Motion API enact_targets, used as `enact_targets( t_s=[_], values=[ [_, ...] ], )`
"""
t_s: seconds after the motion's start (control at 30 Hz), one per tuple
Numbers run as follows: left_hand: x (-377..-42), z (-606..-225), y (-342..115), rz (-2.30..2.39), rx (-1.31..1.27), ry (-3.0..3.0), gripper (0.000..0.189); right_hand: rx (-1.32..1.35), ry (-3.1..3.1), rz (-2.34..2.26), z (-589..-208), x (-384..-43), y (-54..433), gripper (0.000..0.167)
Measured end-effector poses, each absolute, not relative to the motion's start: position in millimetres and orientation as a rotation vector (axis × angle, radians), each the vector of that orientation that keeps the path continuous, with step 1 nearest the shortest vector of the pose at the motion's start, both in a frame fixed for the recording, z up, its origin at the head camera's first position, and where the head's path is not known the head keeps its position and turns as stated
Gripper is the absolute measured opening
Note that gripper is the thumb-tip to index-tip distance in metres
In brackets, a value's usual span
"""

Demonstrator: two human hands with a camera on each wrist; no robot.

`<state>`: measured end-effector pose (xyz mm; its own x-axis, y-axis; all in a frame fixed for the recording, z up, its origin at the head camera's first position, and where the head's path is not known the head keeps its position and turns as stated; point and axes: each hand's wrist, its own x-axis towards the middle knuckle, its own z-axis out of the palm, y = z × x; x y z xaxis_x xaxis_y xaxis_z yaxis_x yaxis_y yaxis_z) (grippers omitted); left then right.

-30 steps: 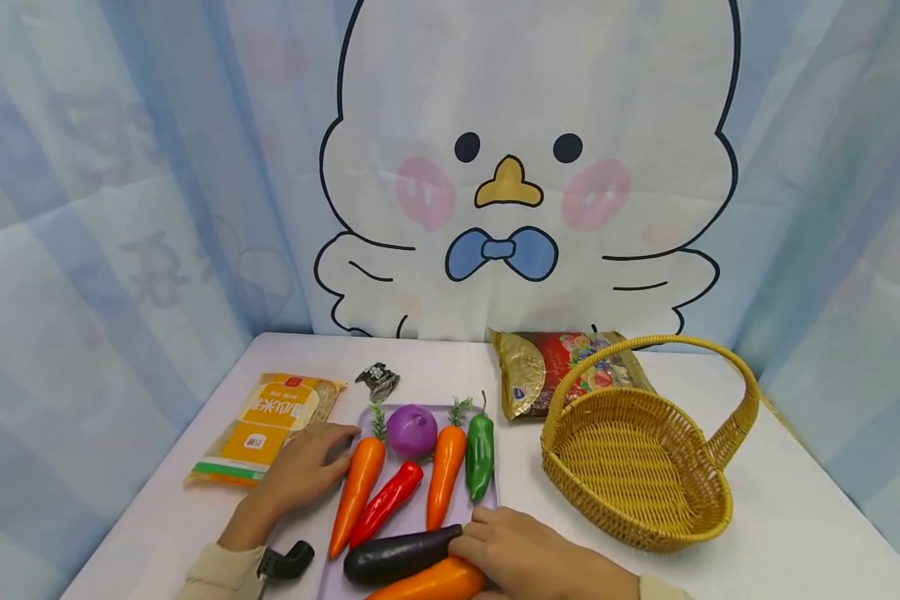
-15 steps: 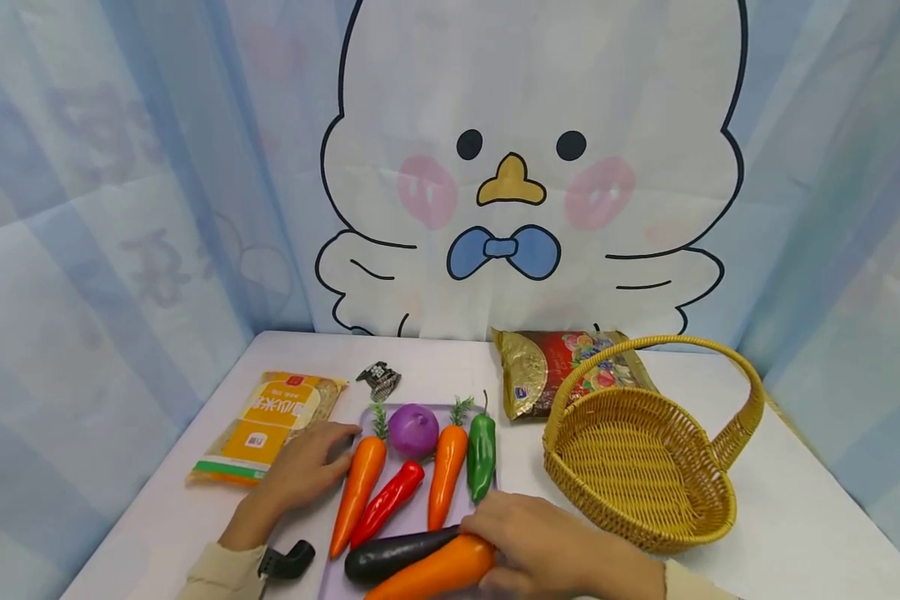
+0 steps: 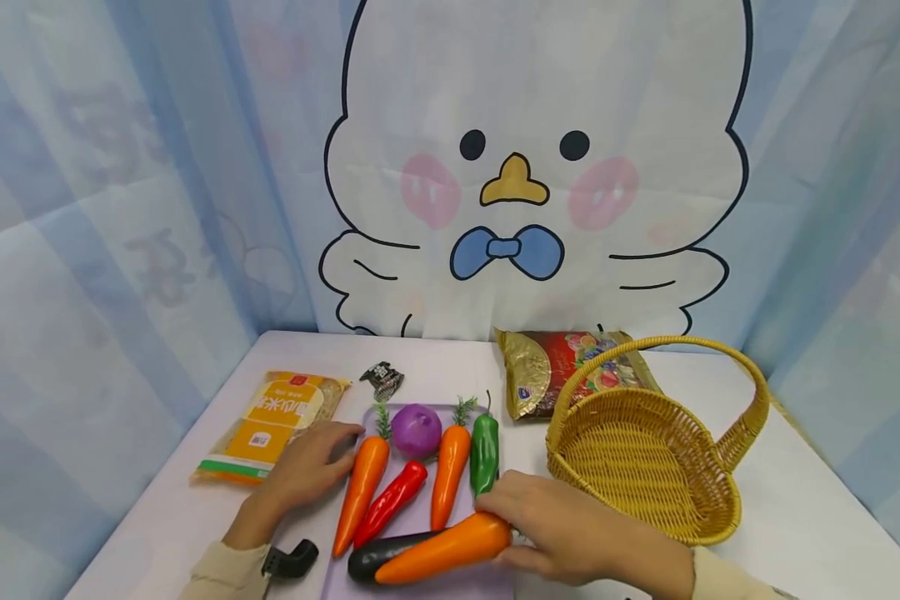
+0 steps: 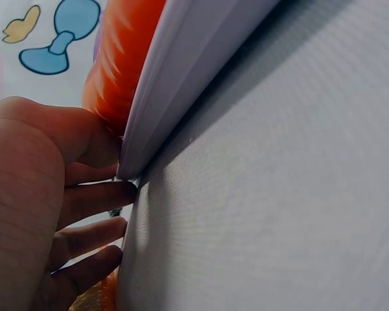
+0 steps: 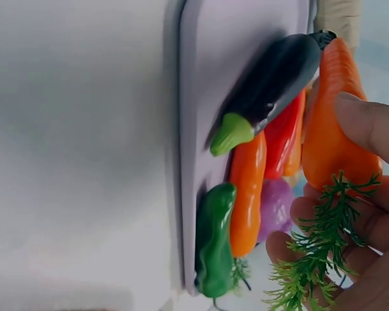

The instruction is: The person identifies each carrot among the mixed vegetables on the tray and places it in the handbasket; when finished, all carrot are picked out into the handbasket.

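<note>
Orange-and-clear plastic wraps a flat packet (image 3: 266, 429) at the far left of the white bench (image 3: 165, 533), near the left hand (image 3: 311, 467). That hand's fingers are apart and reach the left rim of a shallow, rectangular lilac tray (image 3: 341, 590), probably to steady it. Across it lie a long orange carrot with a green top (image 3: 362, 496), a glossy red pepper (image 3: 392, 502), a glossy black eggplant (image 3: 375, 557), a round purple onion (image 3: 416, 430), a second orange carrot (image 3: 451, 475) and a slim green pepper (image 3: 484, 454). Over the eggplant slants a thick orange carrot (image 3: 450, 548), tip pointing left; I cannot tell whether the tip touches the eggplant. Thumb and fingers of the right hand (image 3: 555, 529) are clamped on its thick, leafy end, so the step in hand looks like lifting it off the tray. Next seems to call for a firm pinch and more height, so the tip clears the eggplant. Farther right, a shiny gold-and-red bag (image 3: 573, 371) lies behind a golden woven basket (image 3: 637, 467) with an arched handle.
</note>
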<state>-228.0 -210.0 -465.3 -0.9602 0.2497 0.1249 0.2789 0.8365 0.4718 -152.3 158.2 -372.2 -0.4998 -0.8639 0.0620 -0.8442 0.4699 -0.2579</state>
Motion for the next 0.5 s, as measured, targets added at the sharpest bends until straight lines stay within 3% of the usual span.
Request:
enact_targets(
  t_s=[0.5],
  values=[
    [-227.8,-465.1,-207.5,-0.769,-0.439,-2.940,0.040,-1.446,2.659,-0.427,-355.0,-155.8,180.7,0.044]
  ],
)
